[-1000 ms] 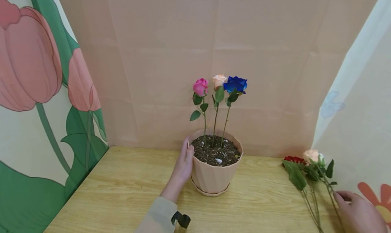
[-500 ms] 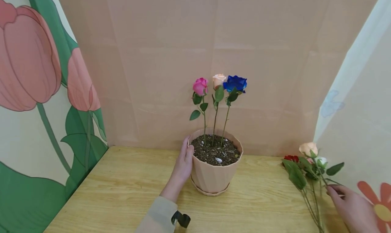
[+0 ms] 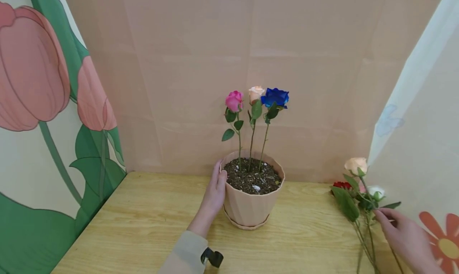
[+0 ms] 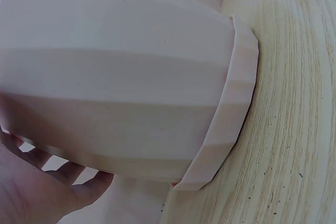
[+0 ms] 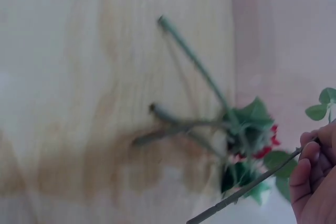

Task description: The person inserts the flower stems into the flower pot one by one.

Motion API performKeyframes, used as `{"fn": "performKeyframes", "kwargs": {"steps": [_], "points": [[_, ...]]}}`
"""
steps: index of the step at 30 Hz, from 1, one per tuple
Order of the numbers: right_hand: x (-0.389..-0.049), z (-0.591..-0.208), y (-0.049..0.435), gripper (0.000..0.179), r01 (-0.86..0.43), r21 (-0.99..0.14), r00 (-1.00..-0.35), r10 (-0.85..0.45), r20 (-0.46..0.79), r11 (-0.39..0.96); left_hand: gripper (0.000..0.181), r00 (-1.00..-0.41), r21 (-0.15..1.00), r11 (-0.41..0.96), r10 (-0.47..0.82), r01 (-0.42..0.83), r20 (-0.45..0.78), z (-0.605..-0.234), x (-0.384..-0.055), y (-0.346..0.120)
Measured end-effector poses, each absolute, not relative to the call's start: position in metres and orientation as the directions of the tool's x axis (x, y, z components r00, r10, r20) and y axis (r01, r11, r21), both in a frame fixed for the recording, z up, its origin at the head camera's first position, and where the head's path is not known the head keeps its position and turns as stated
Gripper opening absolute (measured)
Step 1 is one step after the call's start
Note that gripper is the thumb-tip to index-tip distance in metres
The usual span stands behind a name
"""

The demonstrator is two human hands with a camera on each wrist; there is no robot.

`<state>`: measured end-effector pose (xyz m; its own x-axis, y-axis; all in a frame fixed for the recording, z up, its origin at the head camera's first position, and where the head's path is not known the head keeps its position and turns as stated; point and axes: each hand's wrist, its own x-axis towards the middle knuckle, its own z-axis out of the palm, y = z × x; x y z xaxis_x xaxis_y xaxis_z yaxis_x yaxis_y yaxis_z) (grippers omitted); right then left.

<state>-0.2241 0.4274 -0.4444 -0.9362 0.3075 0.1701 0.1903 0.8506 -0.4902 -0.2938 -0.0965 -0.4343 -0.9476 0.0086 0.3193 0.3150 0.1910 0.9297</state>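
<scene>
A peach-pink flowerpot (image 3: pixel 251 206) filled with dark soil stands on the table. Pink (image 3: pixel 234 101), pale peach and blue roses (image 3: pixel 275 97) rise upright from the soil. My left hand (image 3: pixel 214 194) holds the pot's left side, thumb near the rim; the left wrist view has its fingers (image 4: pixel 86 187) bent around the wall. At the right, my right hand (image 3: pixel 405 234) pinches a peach rose (image 3: pixel 356 166) by its stem, bloom raised and tilted left. In the right wrist view the bare stem (image 5: pixel 247 188) sticks out past the curled fingers.
Under the held rose lie a red rose (image 3: pixel 342 185), a white rose (image 3: pixel 375 192) and other leafy stems on the wooden table (image 3: pixel 161 226). A saucer (image 3: pixel 247 227) sits beneath the pot. A pink backdrop (image 3: pixel 186 86) and flower-printed side panels (image 3: pixel 32 66) surround the table.
My right hand has lifted the peach rose from among the other flowers, moving up and left. The left hand keeps its place on the pot.
</scene>
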Motion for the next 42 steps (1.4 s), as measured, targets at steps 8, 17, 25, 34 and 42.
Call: {"fn": "performKeyframes", "kwargs": {"steps": [8,17,25,34,42], "points": [[-0.223,-0.410,0.396,0.062,0.027,-0.498,-0.942,0.189,0.278,0.867,0.058,-0.939,0.919,0.204,0.006,0.337,0.344,-0.436,-0.294,-0.098],[-0.221,-0.379,0.352,0.044,-0.146,-0.528,-0.895,0.116,0.431,0.837,0.058,-0.937,0.921,0.182,0.004,0.345,0.350,-0.435,-0.293,-0.097],[-0.230,-0.346,0.312,0.036,-0.281,-0.598,-0.857,0.085,0.509,0.750,0.058,-0.935,0.917,0.193,-0.001,0.348,0.355,-0.435,-0.294,-0.096],[-0.241,-0.314,0.273,0.028,-0.402,-0.606,-0.790,0.076,0.609,0.686,0.058,-0.929,0.913,0.183,0.010,0.364,0.369,-0.434,-0.293,-0.096],[-0.250,-0.289,0.234,0.025,-0.497,-0.644,-0.761,0.063,0.645,0.582,0.058,-0.934,0.917,0.184,0.004,0.353,0.358,-0.434,-0.293,-0.097]]}}
